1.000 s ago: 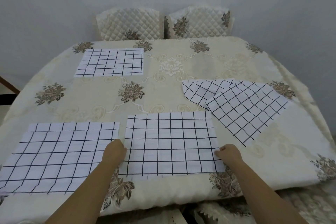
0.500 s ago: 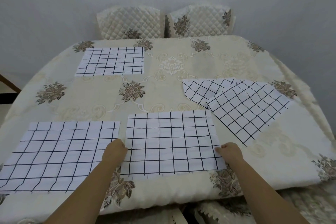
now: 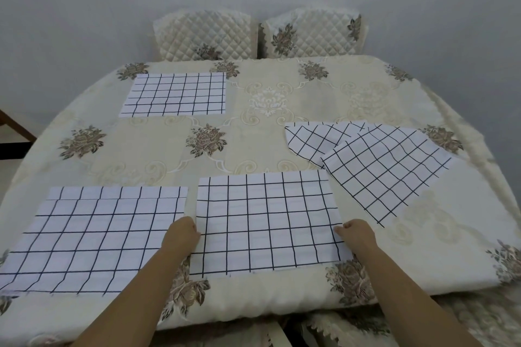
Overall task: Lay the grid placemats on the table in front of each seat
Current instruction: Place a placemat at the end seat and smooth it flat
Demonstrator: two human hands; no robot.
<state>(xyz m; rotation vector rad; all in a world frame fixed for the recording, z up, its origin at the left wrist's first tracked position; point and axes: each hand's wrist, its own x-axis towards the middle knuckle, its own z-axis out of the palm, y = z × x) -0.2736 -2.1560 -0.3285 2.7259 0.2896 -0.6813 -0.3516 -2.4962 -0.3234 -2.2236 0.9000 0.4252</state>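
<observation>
A white placemat with a black grid (image 3: 267, 220) lies flat near the table's front edge. My left hand (image 3: 181, 234) grips its left edge and my right hand (image 3: 356, 235) grips its right edge, both with curled fingers. Another grid placemat (image 3: 93, 236) lies flat to its left. A third grid placemat (image 3: 176, 94) lies at the far left, in front of a chair. Two more overlap askew at the right: an upper placemat (image 3: 386, 169) and a lower placemat (image 3: 315, 138) partly hidden under it.
The table (image 3: 267, 127) wears a cream floral cloth that hangs over the front edge. Two quilted chair backs (image 3: 203, 35) (image 3: 313, 32) stand at the far side against a grey wall. A dark wooden piece (image 3: 14, 132) shows at the left.
The placemat between my hands has slid slightly away from the front edge, with both hands moving along it. The other placemats have not moved.
</observation>
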